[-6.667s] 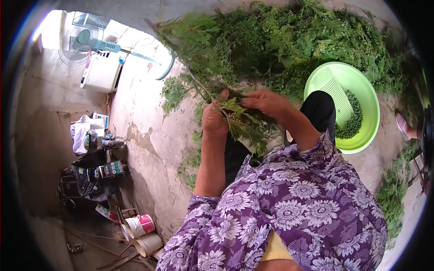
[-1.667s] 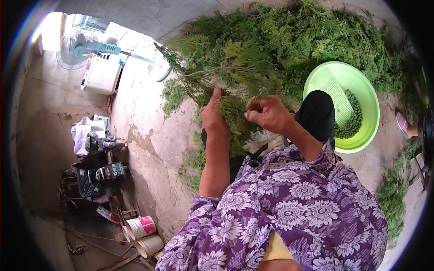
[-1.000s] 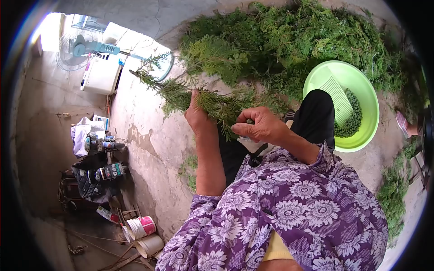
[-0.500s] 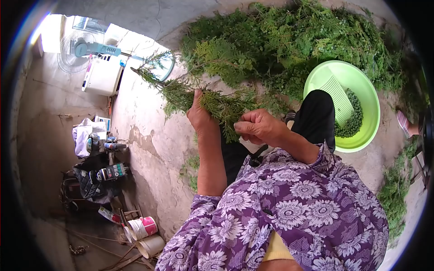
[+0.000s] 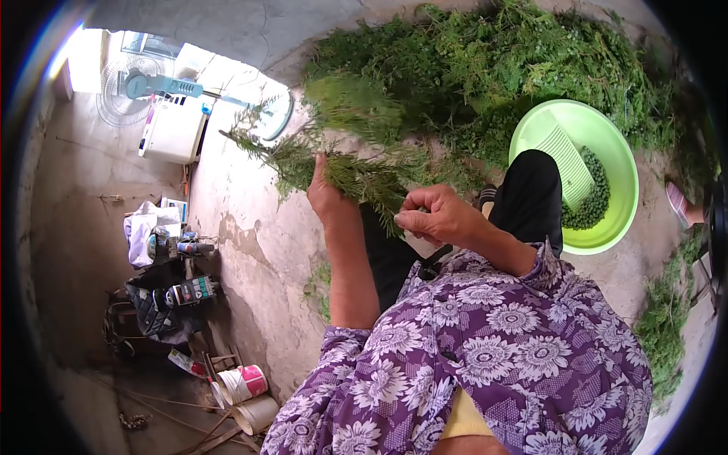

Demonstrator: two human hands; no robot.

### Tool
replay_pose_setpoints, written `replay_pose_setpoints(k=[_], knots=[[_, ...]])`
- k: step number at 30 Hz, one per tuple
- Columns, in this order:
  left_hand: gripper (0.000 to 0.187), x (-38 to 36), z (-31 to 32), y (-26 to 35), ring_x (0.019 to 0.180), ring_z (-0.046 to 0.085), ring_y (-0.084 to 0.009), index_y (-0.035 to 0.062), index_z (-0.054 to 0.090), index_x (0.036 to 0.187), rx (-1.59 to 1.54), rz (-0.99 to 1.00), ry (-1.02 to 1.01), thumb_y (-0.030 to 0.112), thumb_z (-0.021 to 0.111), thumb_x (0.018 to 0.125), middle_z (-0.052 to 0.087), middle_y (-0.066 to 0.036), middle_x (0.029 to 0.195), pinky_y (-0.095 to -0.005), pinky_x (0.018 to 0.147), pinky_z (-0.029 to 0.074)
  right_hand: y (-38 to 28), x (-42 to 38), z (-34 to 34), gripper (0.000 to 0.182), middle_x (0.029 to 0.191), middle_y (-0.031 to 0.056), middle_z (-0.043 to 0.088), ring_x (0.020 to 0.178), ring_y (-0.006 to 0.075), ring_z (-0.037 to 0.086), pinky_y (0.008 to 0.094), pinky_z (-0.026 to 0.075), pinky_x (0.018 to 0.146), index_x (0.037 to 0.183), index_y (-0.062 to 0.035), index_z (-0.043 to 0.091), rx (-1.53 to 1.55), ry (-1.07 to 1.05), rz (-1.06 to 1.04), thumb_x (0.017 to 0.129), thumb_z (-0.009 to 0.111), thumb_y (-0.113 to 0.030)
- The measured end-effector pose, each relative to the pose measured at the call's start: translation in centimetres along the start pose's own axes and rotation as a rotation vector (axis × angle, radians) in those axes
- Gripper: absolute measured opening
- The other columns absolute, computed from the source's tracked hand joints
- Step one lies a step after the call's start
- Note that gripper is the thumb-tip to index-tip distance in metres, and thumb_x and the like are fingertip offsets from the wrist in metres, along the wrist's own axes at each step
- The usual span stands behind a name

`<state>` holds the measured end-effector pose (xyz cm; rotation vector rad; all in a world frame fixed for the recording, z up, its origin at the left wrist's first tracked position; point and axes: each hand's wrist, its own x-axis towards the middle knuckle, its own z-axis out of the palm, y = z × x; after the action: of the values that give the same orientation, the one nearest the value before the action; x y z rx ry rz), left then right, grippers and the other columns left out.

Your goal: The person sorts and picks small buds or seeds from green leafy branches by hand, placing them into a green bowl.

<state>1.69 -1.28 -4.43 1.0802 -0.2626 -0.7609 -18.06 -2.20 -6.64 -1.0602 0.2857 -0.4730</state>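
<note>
My left hand (image 5: 331,196) is closed around a leafy evergreen branch (image 5: 364,176), its thumb raised along the near side. The branch's bare cut end points to the upper left, and its flat green sprays hang towards my right hand (image 5: 441,216). That hand is closed in a pinch beside the spray tips. What lies between its fingers is too small to make out. To the right of my knee is a light green basin (image 5: 626,205) with a ribbed washboard panel (image 5: 565,155). Small round green seed cones (image 5: 593,193) lie in it.
A large heap of cut evergreen branches (image 5: 485,68) stretches along the wall ahead. More greenery (image 5: 658,334) lies at the right, near another person's foot (image 5: 677,205). A standing fan (image 5: 152,83), a white box (image 5: 173,130) and buckets (image 5: 243,384) are at the left.
My left hand has shifted slightly left with the branch. My right hand stays nearly in place, still pinched. Some foliage beyond the branch is now blurred by motion.
</note>
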Motion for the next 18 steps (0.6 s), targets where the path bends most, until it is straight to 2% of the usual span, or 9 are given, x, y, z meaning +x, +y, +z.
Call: replay_pose_setpoints(k=[2, 4, 5, 6, 7, 10, 17, 18], knots=[[0.017, 1.5, -1.4, -0.2, 0.057, 0.056, -0.0198, 0.0008, 0.055, 0.084, -0.110, -0.014, -0.132, 0.017, 0.051, 0.085, 0.057, -0.008, 0.070, -0.0322, 0.050, 0.047, -0.1, -0.2, -0.1, 0.017, 0.058, 0.0005, 0.052, 0.042, 0.0036, 0.041, 0.0181, 0.030, 0.037, 0.074, -0.0023, 0.055, -0.040, 0.041, -0.047, 0.082, 0.059, -0.018], [0.016, 0.8, -1.0, -0.7, 0.060, 0.056, -0.0205, 0.0022, 0.054, 0.085, -0.077, 0.006, -0.148, 0.017, 0.048, 0.086, 0.057, -0.007, 0.072, -0.0328, 0.052, 0.048, -0.3, -0.4, -0.3, 0.015, 0.059, -0.0002, 0.053, 0.049, 0.0034, 0.046, 0.0183, 0.036, 0.043, 0.076, -0.0016, 0.056, -0.253, 0.223, -0.328, 0.080, 0.061, -0.015], [0.016, 0.5, -0.7, -0.9, 0.061, 0.056, -0.0210, 0.0019, 0.054, 0.085, -0.084, -0.029, -0.111, 0.017, 0.048, 0.086, 0.057, -0.008, 0.073, -0.0341, 0.053, 0.049, -0.6, -0.5, -0.2, 0.015, 0.059, -0.0002, 0.053, 0.049, 0.0034, 0.046, 0.0183, 0.036, 0.043, 0.076, -0.0016, 0.056, -0.252, 0.222, -0.328, 0.080, 0.061, -0.015], [0.017, 0.4, -0.6, -1.1, 0.062, 0.056, -0.0214, 0.0015, 0.054, 0.084, -0.092, -0.067, -0.073, 0.017, 0.047, 0.086, 0.057, -0.008, 0.075, -0.0354, 0.053, 0.049, -1.3, -0.8, 0.1, 0.015, 0.059, 0.0013, 0.055, 0.051, 0.0046, 0.048, 0.0204, 0.038, 0.045, 0.074, -0.0015, 0.056, -0.356, 0.297, -0.439, 0.077, 0.063, -0.014], [0.018, 0.9, -1.0, -1.6, 0.065, 0.058, -0.0226, 0.0003, 0.054, 0.087, -0.138, -0.092, -0.160, 0.017, 0.047, 0.086, 0.058, -0.009, 0.077, -0.0377, 0.056, 0.050, -1.7, -1.0, 0.3, 0.016, 0.059, 0.0027, 0.056, 0.053, 0.0057, 0.050, 0.0225, 0.041, 0.047, 0.072, -0.0014, 0.055, -0.463, 0.373, -0.549, 0.075, 0.065, -0.014], [0.020, 0.8, -0.5, -1.8, 0.068, 0.059, -0.0236, -0.0002, 0.054, 0.089, -0.152, -0.132, -0.222, 0.017, 0.046, 0.086, 0.059, -0.010, 0.079, -0.0394, 0.058, 0.051, -1.8, -1.6, 0.1, 0.016, 0.060, 0.0045, 0.057, 0.054, 0.0054, 0.051, 0.0227, 0.042, 0.048, 0.072, -0.0011, 0.055, -0.483, 0.323, -0.495, 0.074, 0.065, -0.013], [0.019, 0.2, 0.4, -1.8, 0.068, 0.059, -0.0242, -0.0002, 0.054, 0.091, -0.066, -0.159, -0.175, 0.016, 0.046, 0.086, 0.060, -0.011, 0.081, -0.0382, 0.058, 0.052, -2.2, -2.5, 0.0, 0.015, 0.059, 0.0043, 0.057, 0.052, 0.0056, 0.051, 0.0221, 0.041, 0.046, 0.071, -0.0011, 0.055, -0.474, 0.325, -0.469, 0.075, 0.065, -0.012], [0.016, 0.0, 0.7, -1.8, 0.065, 0.058, -0.0234, 0.0014, 0.054, 0.087, -0.070, -0.164, -0.166, 0.017, 0.051, 0.083, 0.059, -0.010, 0.077, -0.0370, 0.056, 0.051, -2.2, -2.6, 0.0, 0.015, 0.059, 0.0043, 0.057, 0.052, 0.0055, 0.051, 0.0222, 0.041, 0.046, 0.071, -0.0011, 0.056, -0.478, 0.332, -0.479, 0.075, 0.065, -0.013]])
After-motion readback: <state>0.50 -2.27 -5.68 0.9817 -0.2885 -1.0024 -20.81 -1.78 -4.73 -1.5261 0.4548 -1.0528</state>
